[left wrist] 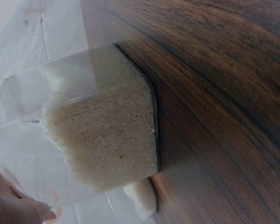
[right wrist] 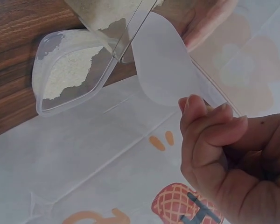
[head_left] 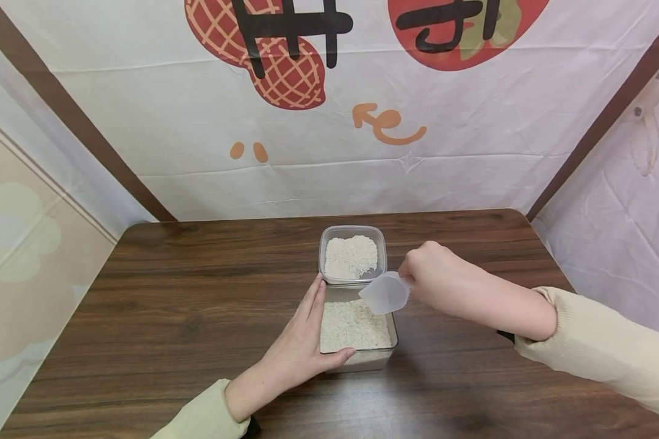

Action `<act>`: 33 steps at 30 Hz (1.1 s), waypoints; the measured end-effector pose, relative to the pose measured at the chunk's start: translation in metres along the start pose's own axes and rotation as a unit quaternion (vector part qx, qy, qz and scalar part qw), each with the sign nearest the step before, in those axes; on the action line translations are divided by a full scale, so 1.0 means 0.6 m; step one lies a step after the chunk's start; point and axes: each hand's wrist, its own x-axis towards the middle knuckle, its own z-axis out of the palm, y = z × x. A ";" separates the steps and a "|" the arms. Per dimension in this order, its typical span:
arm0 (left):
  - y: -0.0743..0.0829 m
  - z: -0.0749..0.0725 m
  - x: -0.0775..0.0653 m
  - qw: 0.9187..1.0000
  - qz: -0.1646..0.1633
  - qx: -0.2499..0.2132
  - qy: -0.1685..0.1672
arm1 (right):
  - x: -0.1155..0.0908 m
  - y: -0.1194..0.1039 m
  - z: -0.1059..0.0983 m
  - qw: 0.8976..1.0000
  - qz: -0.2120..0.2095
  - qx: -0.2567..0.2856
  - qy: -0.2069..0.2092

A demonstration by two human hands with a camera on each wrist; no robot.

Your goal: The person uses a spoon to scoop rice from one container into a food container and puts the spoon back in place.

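Note:
My right hand (head_left: 436,274) pinches the handle of a translucent plastic measuring cup (head_left: 387,294). The cup is tilted over the right rear part of a clear, deep container (head_left: 362,361) of rice (head_left: 354,326), its spout pointing left. In the right wrist view the cup (right wrist: 163,63) overlaps the container's rim, and the fingers curl at its handle end. My left hand (head_left: 296,347) lies against the container's left side, fingers extended along the rim and thumb across the front edge. Through the wall, the left wrist view shows the rice (left wrist: 107,135) heaped unevenly.
Directly behind the deep container stands a smaller clear plastic box (head_left: 353,229), with white rice (head_left: 351,256) inside. Both rest on a dark wooden table (head_left: 198,305). A printed white cloth (head_left: 329,189) hangs along the table's back edge.

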 end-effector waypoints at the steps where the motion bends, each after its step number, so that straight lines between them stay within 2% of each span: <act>1: 0.000 0.000 0.000 1.000 -0.001 0.000 0.000 | 0.001 -0.002 0.001 1.000 -0.003 -0.005 0.003; 14: -0.004 0.000 -0.001 1.000 -0.001 0.001 0.004 | 0.020 -0.028 0.008 0.995 -0.008 -0.092 -0.028; 25: -0.003 0.001 -0.001 1.000 -0.003 -0.004 0.007 | 0.036 -0.040 0.021 0.989 -0.023 -0.141 -0.024; 33: -0.003 0.002 0.000 1.000 0.001 -0.009 0.008 | 0.042 -0.040 0.031 0.990 -0.020 -0.139 -0.031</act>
